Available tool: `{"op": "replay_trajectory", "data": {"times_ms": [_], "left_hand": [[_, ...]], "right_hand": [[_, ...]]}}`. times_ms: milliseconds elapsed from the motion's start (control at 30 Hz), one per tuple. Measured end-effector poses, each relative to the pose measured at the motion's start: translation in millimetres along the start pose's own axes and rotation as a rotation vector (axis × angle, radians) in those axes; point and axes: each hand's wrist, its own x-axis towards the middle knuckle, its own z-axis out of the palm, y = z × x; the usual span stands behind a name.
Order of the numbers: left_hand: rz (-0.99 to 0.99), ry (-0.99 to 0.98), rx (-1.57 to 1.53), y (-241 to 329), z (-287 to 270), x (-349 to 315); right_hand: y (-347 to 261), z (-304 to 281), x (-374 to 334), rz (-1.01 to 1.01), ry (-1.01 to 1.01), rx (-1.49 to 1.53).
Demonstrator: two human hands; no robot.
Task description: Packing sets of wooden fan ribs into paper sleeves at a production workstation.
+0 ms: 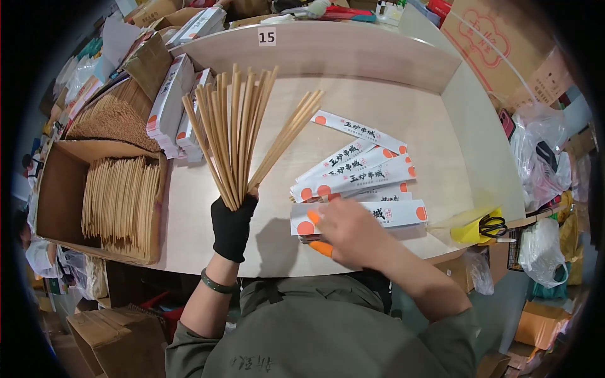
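My left hand [233, 230], in a black glove with bare fingertips, grips a bundle of wooden chopsticks [236, 138] by their lower ends. The chopsticks stand up and fan out, with a few leaning off to the right. Orange covers sit on the thumb and a finger of my right hand [356, 233], which are spread apart over a stack of white paper chopstick sleeves [403, 213] by the table's near edge. Behind it, more sleeves with orange dots [378, 173] lie overlapping; light wooden tips show at the left ends of some.
Left of the table, a cardboard box [47, 208] holds many chopsticks, with another pile of chopsticks [107, 113] behind it. Bundled sleeves [170, 104] lie at the table's left side. Black-handled scissors [493, 227] rest in a yellow holder [465, 234] at right. A low panel [353, 41] borders the table.
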Motion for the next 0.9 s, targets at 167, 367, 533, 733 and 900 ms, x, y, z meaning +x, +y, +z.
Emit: {"op": "replay_trajectory", "data": {"times_ms": [167,367,533,733,900], "left_hand": [[-0.077,0.016,-0.205,-2.6,-3.5,-10.6],[-0.252,0.02,-0.217,-8.9,-26.6,-16.2],[-0.173,0.008,-0.055,-11.9,-45.9,-24.1],[-0.158,-0.056,0.078,-3.2,-71.7,-30.8],[-0.092,-0.11,0.151,1.7,-84.4,-29.6]], "right_hand": [[-8.2,20.0,-18.8,0.016,0.018,0.095],[-6.1,25.5,-24.0,0.161,0.158,0.211],[-4.5,21.1,-13.7,0.235,0.129,0.207],[4.7,-4.7,-1.6,0.825,0.101,0.884],[10.0,-10.8,-0.1,0.816,0.076,0.996]]}}
